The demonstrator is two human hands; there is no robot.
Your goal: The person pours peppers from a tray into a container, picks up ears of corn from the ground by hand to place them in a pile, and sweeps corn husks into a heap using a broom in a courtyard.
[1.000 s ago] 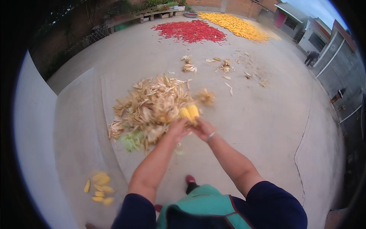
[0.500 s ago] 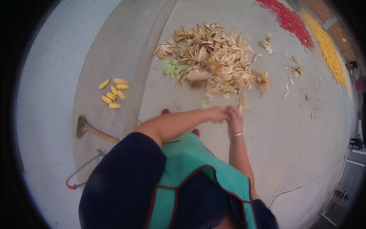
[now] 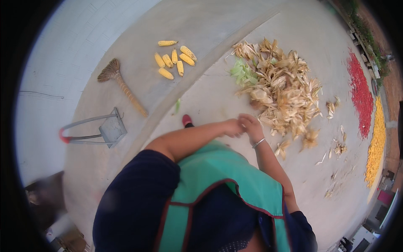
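Note:
My left hand (image 3: pixel 232 128) and my right hand (image 3: pixel 251 127) meet in front of the green apron (image 3: pixel 222 168). The fingers of both are bent and pressed together at the tips; the left ones are slightly blurred. Whatever is between them, if anything, is too small or hidden. A metal bangle (image 3: pixel 258 143) circles my right wrist. Just beyond my right hand lies a heap of dry corn husks (image 3: pixel 285 90), with pale green husks (image 3: pixel 242 72) at its left side. Several yellow corn cobs (image 3: pixel 174 56) lie on the floor farther left.
A short straw broom (image 3: pixel 124 88) lies at the left, beyond a grey dustpan-like thing (image 3: pixel 112 130) with a looped, red-ended handle. Red pieces (image 3: pixel 361 94) and yellow ones (image 3: pixel 375 145) are spread at the far right. Loose husk bits (image 3: pixel 339 147) lie nearer. A low ridge (image 3: pixel 189 86) crosses the floor.
My view has turned left, so cobs, broom and husk heap appear shifted right and rotated. More of the grey dustpan-like thing shows. My hands remain together at the fingertips.

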